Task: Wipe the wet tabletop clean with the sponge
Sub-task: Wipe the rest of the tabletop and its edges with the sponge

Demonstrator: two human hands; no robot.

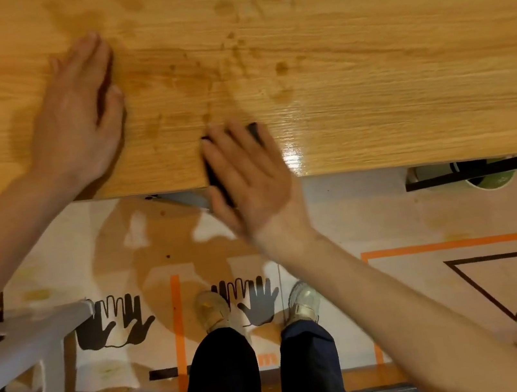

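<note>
Sponge mostly hidden, edges cropped

The right hand (249,177) covers most of the dark sponge (216,182), so its shape is unclear. The tabletop (361,44) runs off the far, left and right edges; a green cup (491,181) sits half hidden under its near right edge.

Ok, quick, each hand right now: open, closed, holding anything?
Left hand: open, flat on the tabletop.
Right hand: open, pressing the dark sponge at the near edge.
</note>
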